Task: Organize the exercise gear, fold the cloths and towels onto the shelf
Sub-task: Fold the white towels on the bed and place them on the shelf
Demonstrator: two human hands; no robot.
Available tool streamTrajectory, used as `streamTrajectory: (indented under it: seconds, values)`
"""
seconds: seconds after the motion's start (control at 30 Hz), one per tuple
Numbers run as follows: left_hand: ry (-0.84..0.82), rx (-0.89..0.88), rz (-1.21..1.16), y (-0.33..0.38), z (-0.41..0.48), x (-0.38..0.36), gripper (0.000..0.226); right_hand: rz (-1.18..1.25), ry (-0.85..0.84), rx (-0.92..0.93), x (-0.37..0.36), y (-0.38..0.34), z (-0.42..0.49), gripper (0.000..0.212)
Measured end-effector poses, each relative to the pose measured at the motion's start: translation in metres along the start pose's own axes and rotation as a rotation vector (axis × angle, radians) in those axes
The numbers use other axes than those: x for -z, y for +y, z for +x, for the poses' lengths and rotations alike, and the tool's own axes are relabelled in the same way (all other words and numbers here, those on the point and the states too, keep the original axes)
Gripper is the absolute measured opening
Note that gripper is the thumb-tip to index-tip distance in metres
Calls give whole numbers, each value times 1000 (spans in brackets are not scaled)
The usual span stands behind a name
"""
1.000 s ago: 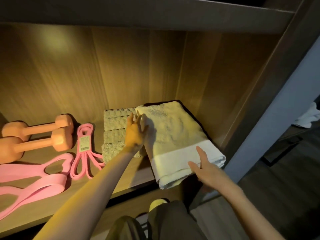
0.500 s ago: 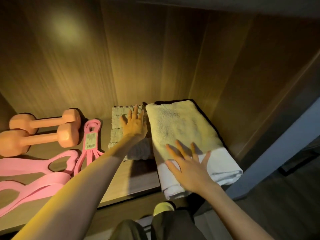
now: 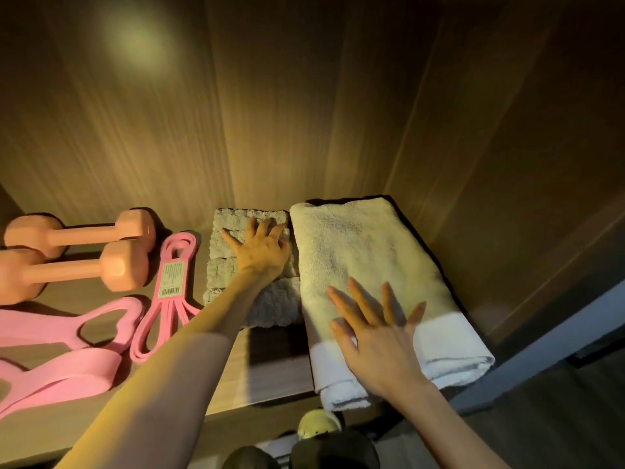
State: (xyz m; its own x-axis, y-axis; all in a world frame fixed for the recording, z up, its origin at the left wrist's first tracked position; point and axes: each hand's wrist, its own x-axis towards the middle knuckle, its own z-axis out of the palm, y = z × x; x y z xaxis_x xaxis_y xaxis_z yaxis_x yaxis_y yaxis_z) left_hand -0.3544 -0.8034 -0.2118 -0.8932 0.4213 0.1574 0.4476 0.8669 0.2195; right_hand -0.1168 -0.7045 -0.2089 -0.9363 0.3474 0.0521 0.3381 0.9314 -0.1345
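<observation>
A folded cream towel (image 3: 365, 252) with a white border lies on the right end of the wooden shelf (image 3: 270, 367), its front end hanging over the edge. My right hand (image 3: 375, 330) lies flat on it, fingers spread. Left of the towel sits a folded grey textured cloth (image 3: 230, 265). My left hand (image 3: 260, 248) rests on top of that cloth with its fingers spread, near the seam between the two. Two orange dumbbells (image 3: 74, 252) lie at the far left, with pink resistance bands (image 3: 169, 292) beside them.
A wider pink band (image 3: 57, 346) lies at the shelf's front left. The shelf's right side wall (image 3: 507, 198) stands close against the towel. Below the shelf edge I see my knees and a yellowish shoe (image 3: 318, 424). Dark floor lies to the right.
My right hand moved from the towel's front end onto its top and spread flat. My left hand shifted from the towel's edge onto the grey cloth. The camera tilted closer and down.
</observation>
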Motion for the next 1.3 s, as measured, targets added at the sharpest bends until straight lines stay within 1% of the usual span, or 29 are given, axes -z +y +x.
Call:
streamTrajectory:
  seconds: [0.13,0.23,0.27,0.33,0.4,0.47,0.53,0.67,0.77,0.8,0.87,0.93,0.97,1.0,1.07,1.13,1.17,1.3]
  values:
    - [-24,-23,-32,-10,0,0,44,26,10,-29,-6,0,15,47]
    - [-91,-4,-124,-8,3,10,47,23,18,-30,-8,1,29,46]
    - [-91,-18,-172,-8,1,14,47,24,12,-27,-8,1,33,46]
    - [-40,-69,-237,-9,-14,21,46,27,-3,-23,-8,3,40,46]
    - [30,-82,-194,-10,-37,22,47,33,-22,-21,-8,4,46,46]
    - [60,-29,-99,-12,-62,18,50,30,-43,-18,-7,4,48,47]
    - [42,12,-40,-14,-79,14,52,37,-53,-17,-7,4,49,49]
    - [4,-25,-19,-16,-82,9,51,31,-75,-40,-6,1,48,45]
    - [-40,-68,-100,-20,-74,14,49,26,-104,-53,-4,-4,45,45]
    - [-30,-90,-156,-24,-72,17,48,24,-111,-56,-3,-5,43,45]
    - [82,-88,-377,-34,-72,23,46,23,-131,-60,-1,-7,42,45]
    - [251,19,-584,-46,-66,32,43,19,-157,-67,0,-8,44,46]
    - [290,85,-617,-52,-61,35,43,8,-178,-67,2,-8,45,47]
    - [278,140,-623,-58,-56,37,46,-5,-208,-65,3,-9,47,47]
    - [139,221,-641,-62,-50,35,55,-17,-267,-74,8,-10,50,47]
    - [-16,254,-691,-60,-49,30,63,-11,-300,-82,11,-11,51,47]
    - [-60,249,-698,-59,-49,27,66,-9,-309,-81,12,-12,51,47]
    - [-125,224,-704,-59,-48,27,71,8,-328,-76,16,-13,49,48]
